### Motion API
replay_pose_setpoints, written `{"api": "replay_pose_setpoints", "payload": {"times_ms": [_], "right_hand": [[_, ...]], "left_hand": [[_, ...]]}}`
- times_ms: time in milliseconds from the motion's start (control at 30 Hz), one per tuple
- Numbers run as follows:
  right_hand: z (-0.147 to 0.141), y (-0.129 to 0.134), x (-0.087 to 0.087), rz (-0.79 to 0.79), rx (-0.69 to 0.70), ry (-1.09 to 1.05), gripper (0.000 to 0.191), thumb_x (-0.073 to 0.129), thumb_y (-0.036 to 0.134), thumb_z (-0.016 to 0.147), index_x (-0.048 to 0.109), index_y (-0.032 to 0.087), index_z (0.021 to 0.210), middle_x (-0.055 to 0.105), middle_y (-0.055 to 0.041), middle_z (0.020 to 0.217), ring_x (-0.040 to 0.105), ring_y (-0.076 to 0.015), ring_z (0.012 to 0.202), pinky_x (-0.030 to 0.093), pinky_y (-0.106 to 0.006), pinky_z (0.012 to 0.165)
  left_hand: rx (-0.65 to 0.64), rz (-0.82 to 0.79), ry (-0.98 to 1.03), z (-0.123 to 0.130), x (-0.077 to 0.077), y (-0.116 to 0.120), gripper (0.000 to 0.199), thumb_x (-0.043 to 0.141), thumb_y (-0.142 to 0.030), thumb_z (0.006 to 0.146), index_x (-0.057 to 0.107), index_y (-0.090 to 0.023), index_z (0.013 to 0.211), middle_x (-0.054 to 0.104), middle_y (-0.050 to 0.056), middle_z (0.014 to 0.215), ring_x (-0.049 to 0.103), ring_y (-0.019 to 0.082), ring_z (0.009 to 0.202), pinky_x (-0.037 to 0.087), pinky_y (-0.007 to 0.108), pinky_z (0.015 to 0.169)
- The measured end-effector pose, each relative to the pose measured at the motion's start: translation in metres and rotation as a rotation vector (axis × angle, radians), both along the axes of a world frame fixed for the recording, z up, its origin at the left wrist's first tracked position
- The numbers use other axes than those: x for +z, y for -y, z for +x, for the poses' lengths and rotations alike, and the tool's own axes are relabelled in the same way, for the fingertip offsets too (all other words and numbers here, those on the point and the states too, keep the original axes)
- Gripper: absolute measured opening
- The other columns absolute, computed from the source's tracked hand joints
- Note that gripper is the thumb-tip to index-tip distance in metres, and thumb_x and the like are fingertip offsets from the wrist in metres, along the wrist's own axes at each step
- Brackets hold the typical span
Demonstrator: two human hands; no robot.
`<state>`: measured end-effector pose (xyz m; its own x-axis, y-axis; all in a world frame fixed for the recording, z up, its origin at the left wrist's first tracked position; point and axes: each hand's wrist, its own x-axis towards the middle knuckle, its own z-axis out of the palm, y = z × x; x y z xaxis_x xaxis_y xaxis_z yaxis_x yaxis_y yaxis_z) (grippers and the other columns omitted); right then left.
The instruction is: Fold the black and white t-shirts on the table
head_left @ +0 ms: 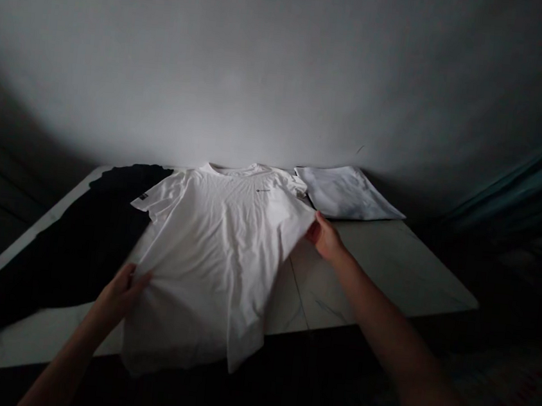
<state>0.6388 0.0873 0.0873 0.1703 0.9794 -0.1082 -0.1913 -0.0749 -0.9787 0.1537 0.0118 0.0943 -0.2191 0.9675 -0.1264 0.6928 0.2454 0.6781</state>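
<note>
A white T-shirt (pixel 209 242) lies front up on the table, its collar toward the wall and its hem hanging over the near edge. Small dark print shows on the chest and on the left-hand sleeve. My left hand (pixel 122 287) pinches the shirt's left side low down, near the hem. On the other side, my right hand (pixel 326 238) grips the fabric below the sleeve and pulls it out to the right, lifted a little off the table. Wrinkles run down the middle of the shirt.
A black garment (pixel 68 240) is spread over the table's left part. Folded pale cloth (pixel 349 193) lies at the back right by the wall (pixel 275 68). The marble-patterned table (pixel 404 269) ends close in front. Teal fabric (pixel 535 179) hangs at the far right.
</note>
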Motion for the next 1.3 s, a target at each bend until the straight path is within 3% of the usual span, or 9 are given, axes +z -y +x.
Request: {"api": "replay_pose_setpoints", "payload": {"times_ms": [100, 233, 400, 500, 667, 800, 933, 1100, 1300], "right_hand": [[0.001, 0.018, 0.0, -0.089, 0.28, 0.119, 0.051, 0.08, 0.065, 0.059, 0.061, 0.022, 0.079, 0.06, 0.0035, 0.063, 0.051, -0.0121, 0.053, 0.036, -0.022, 0.045], [0.003, 0.037, -0.001, -0.076, 0.54, 0.484, 0.052, 0.087, 0.056, 0.049, 0.068, 0.017, 0.077, 0.067, 0.0, 0.072, 0.058, -0.0158, 0.066, 0.046, -0.027, 0.061], [0.022, 0.031, 0.004, 0.165, -0.015, 0.65, 0.049, 0.062, 0.064, 0.076, 0.069, 0.018, 0.091, 0.07, -0.0042, 0.084, 0.06, -0.0215, 0.081, 0.048, -0.032, 0.073], [0.043, 0.027, 0.007, 0.039, -0.276, 0.739, 0.044, 0.056, 0.058, 0.08, 0.068, 0.017, 0.091, 0.068, -0.0036, 0.078, 0.059, -0.0216, 0.079, 0.047, -0.03, 0.069], [0.061, 0.054, 0.01, -0.349, 0.037, 0.72, 0.044, 0.067, 0.059, 0.071, 0.069, 0.015, 0.075, 0.065, -0.0036, 0.065, 0.06, -0.0202, 0.068, 0.044, -0.028, 0.059], [0.049, 0.091, 0.009, -0.335, 0.245, 0.767, 0.05, 0.079, 0.063, 0.055, 0.068, 0.016, 0.069, 0.065, -0.0027, 0.065, 0.059, -0.0204, 0.065, 0.044, -0.027, 0.056], [0.036, 0.118, 0.005, -0.103, 0.021, 0.764, 0.053, 0.069, 0.069, 0.063, 0.067, 0.019, 0.079, 0.069, -0.0044, 0.078, 0.063, -0.0237, 0.077, 0.05, -0.031, 0.069], [0.033, 0.128, 0.0, 0.015, -0.292, 0.679, 0.052, 0.055, 0.073, 0.076, 0.062, 0.021, 0.084, 0.067, -0.0055, 0.084, 0.063, -0.0253, 0.087, 0.05, -0.031, 0.075], [0.041, 0.122, -0.001, -0.086, -0.236, 0.676, 0.058, 0.049, 0.078, 0.075, 0.062, 0.023, 0.084, 0.071, -0.0088, 0.091, 0.066, -0.029, 0.095, 0.052, -0.035, 0.083]], "left_hand": [[-0.044, -0.088, 0.254, -0.004, -0.004, 0.011, 0.06, 0.063, -0.071, 0.06, 0.054, -0.023, 0.095, 0.063, -0.001, 0.065, 0.066, 0.024, 0.067, 0.052, 0.032, 0.059], [-0.234, -0.182, 0.165, -0.006, -0.001, 0.029, 0.057, 0.068, -0.07, 0.056, 0.061, -0.022, 0.085, 0.068, 0.002, 0.071, 0.066, 0.024, 0.07, 0.051, 0.031, 0.06], [-0.073, -0.03, 0.064, -0.022, -0.003, 0.032, 0.052, 0.056, -0.07, 0.065, 0.058, -0.023, 0.087, 0.068, 0.002, 0.074, 0.066, 0.025, 0.074, 0.053, 0.032, 0.063], [0.072, 0.051, -0.018, -0.033, -0.008, 0.029, 0.045, 0.051, -0.064, 0.071, 0.056, -0.024, 0.091, 0.069, 0.004, 0.077, 0.068, 0.027, 0.077, 0.053, 0.034, 0.066], [0.065, 0.006, -0.118, -0.036, -0.01, 0.042, 0.052, 0.053, -0.065, 0.074, 0.058, -0.023, 0.104, 0.071, 0.007, 0.083, 0.07, 0.028, 0.074, 0.053, 0.035, 0.064], [-0.037, 0.027, -0.098, -0.027, -0.01, 0.064, 0.069, 0.054, -0.068, 0.074, 0.048, -0.024, 0.127, 0.065, 0.0, 0.074, 0.065, 0.023, 0.06, 0.049, 0.031, 0.054], [-0.132, 0.076, -0.059, -0.024, -0.012, 0.081, 0.053, 0.05, -0.063, 0.079, 0.054, -0.027, 0.117, 0.06, -0.002, 0.067, 0.061, 0.021, 0.058, 0.05, 0.031, 0.056], [0.009, 0.107, 0.004, -0.028, -0.012, 0.076, 0.04, 0.043, -0.065, 0.082, 0.054, -0.032, 0.103, 0.064, 0.0, 0.079, 0.062, 0.025, 0.066, 0.052, 0.037, 0.059], [0.056, 0.146, -0.025, -0.025, -0.009, 0.064, 0.035, 0.047, -0.063, 0.079, 0.059, -0.032, 0.09, 0.07, 0.001, 0.091, 0.066, 0.032, 0.094, 0.053, 0.041, 0.079]]}}
